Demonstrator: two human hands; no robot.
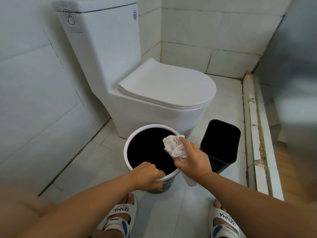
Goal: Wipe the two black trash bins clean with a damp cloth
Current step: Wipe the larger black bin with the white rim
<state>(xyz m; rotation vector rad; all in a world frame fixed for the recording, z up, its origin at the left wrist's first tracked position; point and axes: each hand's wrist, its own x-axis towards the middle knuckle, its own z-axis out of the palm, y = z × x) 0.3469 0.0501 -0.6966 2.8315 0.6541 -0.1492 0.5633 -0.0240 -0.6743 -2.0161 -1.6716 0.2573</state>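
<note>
Obs.: bathroom floor, pale tile. Round bin (145,150), black with a white rim, stands just in front of the toilet (154,93). Rectangular bin (220,145), also black, stands just beside it on the person's right, apart from it by a narrow strip of floor.

Left hand (147,174): fingers curled over the near rim of the round bin, gripping it.

Right hand (190,158): fingers closed round a bunched white cloth (175,146), which is held over the right inner edge of the round bin's mouth. A tail of cloth hangs below the wrist. Whether the cloth touches the rim there, cannot tell.

Both feet in white slippers (120,219), either side of the round bin.

Judgement on handling: both bins look like thin plastic, empty, so likely light and prone to slide or tip on smooth tile under wiping pressure. Rim is the stiffest part and the sensible hold, as the left hand has it. Cloth is soft and limp; bunching gives a firmer pad. If damp, wet plastic may turn slippery.

Step in hand appears to be the round bin's rim and inner wall; nothing shows the rectangular bin being handled.
</note>
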